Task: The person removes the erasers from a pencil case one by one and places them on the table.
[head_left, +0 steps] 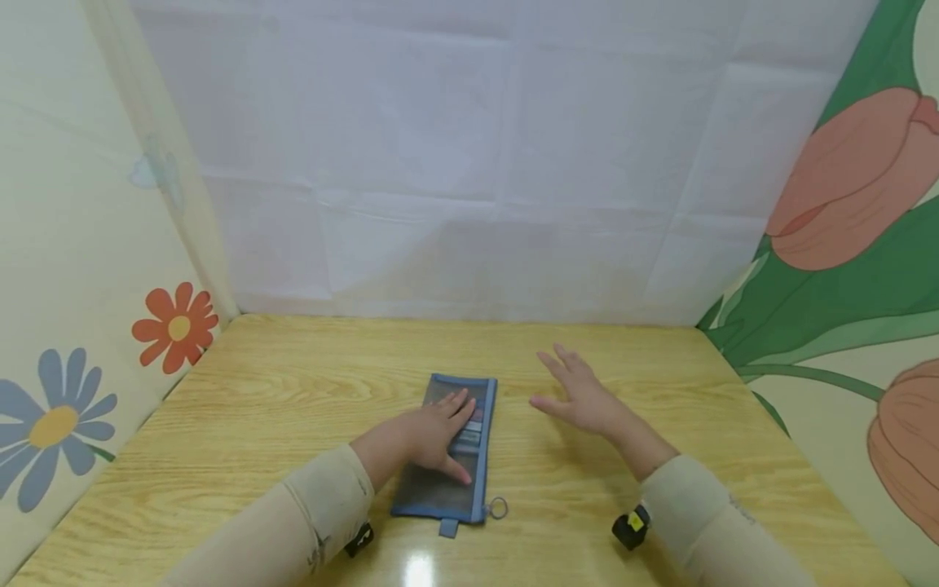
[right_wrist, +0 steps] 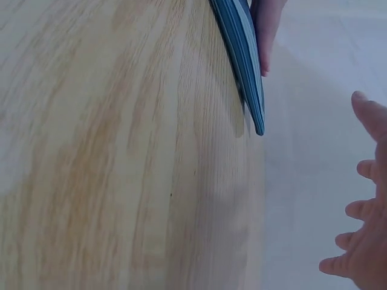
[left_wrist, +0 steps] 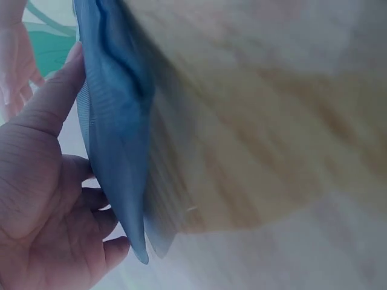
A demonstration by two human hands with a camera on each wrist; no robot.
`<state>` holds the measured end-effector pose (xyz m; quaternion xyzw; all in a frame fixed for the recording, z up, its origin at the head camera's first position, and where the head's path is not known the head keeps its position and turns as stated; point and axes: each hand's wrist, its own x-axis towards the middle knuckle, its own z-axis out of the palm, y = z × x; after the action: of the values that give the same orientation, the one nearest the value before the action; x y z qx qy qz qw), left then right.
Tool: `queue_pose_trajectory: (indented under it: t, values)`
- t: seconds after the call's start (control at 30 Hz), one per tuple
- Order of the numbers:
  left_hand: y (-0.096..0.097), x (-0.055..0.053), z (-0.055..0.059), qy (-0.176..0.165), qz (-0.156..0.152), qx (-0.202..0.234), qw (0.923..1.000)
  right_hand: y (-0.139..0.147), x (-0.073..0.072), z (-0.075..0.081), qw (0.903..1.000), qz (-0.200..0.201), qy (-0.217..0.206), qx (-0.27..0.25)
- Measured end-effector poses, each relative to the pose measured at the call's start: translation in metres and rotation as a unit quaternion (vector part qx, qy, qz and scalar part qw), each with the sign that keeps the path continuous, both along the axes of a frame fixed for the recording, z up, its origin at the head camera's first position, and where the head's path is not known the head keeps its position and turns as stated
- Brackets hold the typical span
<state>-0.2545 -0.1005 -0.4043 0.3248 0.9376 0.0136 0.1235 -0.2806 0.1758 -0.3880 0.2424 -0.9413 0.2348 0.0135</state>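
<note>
A blue zippered mesh pouch (head_left: 433, 493) lies flat on the wooden table, with some small things showing through its mesh. A metal ring hangs at its lower right corner and a short fabric tab sticks out from its near edge. My left hand (head_left: 433, 436) rests on top of the pouch with its fingers spread; in the left wrist view the thumb and fingertips touch the blue pouch (left_wrist: 118, 121). To the right, my right hand (head_left: 583, 399) hovers over the table, fingers extended and apart, holding nothing. The right wrist view shows the pouch edge (right_wrist: 242, 66) away from that hand.
The wooden table (head_left: 293, 375) reaches back to a white sheet (head_left: 440, 163). Flower-printed panels (head_left: 844, 326) stand on both sides. A small black device (head_left: 631, 527) is strapped at each wrist.
</note>
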Motion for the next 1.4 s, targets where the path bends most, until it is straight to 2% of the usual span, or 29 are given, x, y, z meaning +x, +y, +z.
queue_pose_trajectory:
  t: [0.2, 0.4, 0.63, 0.83, 1.03, 1.23, 1.4]
  values:
    - [0.002, 0.001, -0.001, 0.005, 0.020, -0.017, 0.9996, -0.005, 0.002, 0.000, 0.9997, 0.019, 0.013, -0.002]
    - [0.002, 0.002, 0.001, -0.005, 0.038, -0.017, 0.9991, -0.011, 0.004, 0.002, 0.9996, 0.026, 0.013, -0.004]
    - [0.001, 0.004, 0.006, -0.022, 0.070, -0.012, 0.9972, -0.016, 0.006, 0.002, 0.9994, 0.032, -0.007, -0.004]
    - [-0.002, 0.001, 0.006, -0.028, 0.077, -0.014, 0.9965, -0.019, 0.008, 0.000, 0.9982, 0.058, -0.013, -0.012]
    - [-0.001, 0.001, 0.005, -0.024, 0.076, -0.029, 0.9964, -0.023, 0.011, -0.002, 0.9927, 0.096, -0.062, -0.040]
    - [0.000, 0.001, 0.006, -0.019, 0.068, -0.040, 0.9967, -0.029, 0.014, -0.006, 0.9752, 0.164, -0.124, -0.082]
    - [0.002, 0.004, 0.008, -0.024, 0.064, -0.040, 0.9969, -0.033, 0.017, -0.010, 0.9667, 0.168, -0.169, -0.093]
